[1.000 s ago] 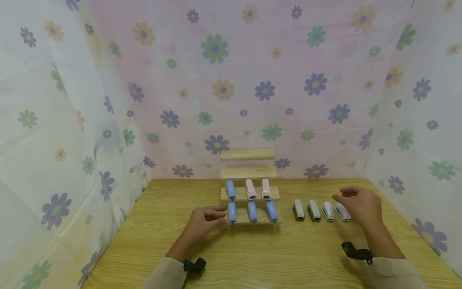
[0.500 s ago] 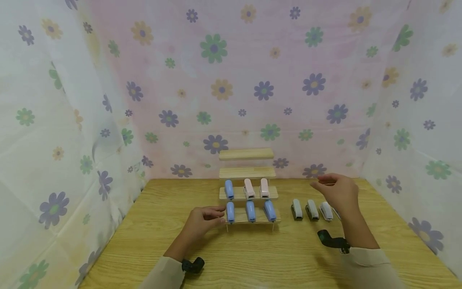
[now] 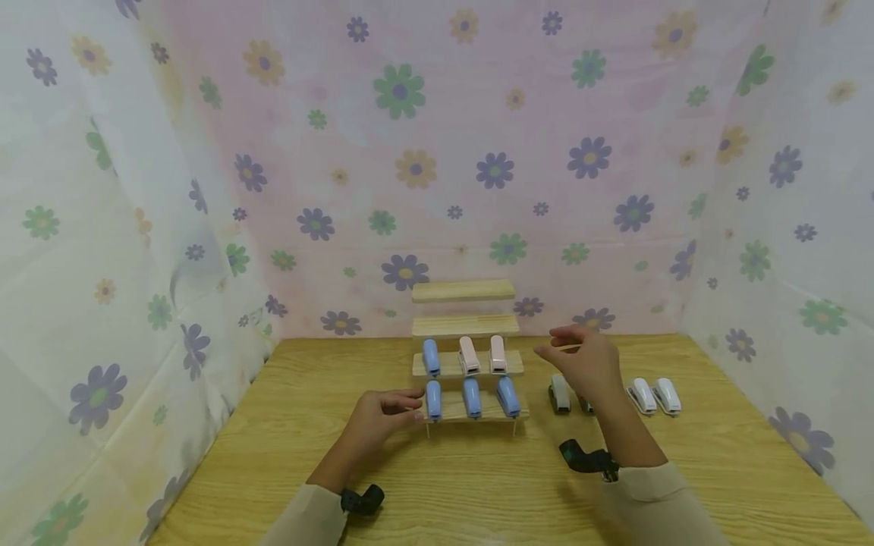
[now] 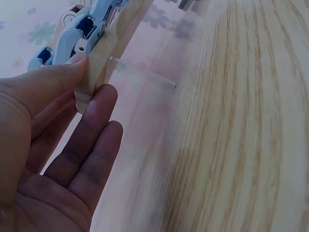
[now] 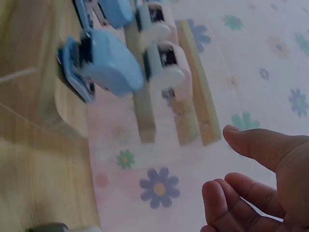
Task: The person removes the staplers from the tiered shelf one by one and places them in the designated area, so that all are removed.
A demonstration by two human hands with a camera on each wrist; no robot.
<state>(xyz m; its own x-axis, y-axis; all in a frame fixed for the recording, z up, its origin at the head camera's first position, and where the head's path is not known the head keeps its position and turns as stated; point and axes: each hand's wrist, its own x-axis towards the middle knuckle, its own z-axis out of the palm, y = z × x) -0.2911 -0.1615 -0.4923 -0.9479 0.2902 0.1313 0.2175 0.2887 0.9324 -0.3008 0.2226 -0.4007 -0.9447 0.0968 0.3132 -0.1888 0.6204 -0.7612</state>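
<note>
A tiered wooden rack stands on the table. Blue mini staplers fill its lowest tier; one blue stapler and two pink ones sit on the tier above. My left hand pinches the left end of the lowest shelf board, thumb on top and fingertips against the underside. To the right of the rack, my right hand hovers with nothing in it, thumb and fingers apart. In the right wrist view its thumb overlaps the floral cloth, close to the ends of the upper boards.
Right of the rack lies a row of staplers: a grey one, another grey one mostly behind my right hand, and two white ones further right. Floral cloth encloses the wooden table at the back and sides.
My right hand has travelled left from above the right end of the stapler row toward the rack, uncovering the white staplers there. My left hand has kept its hold on the shelf.
</note>
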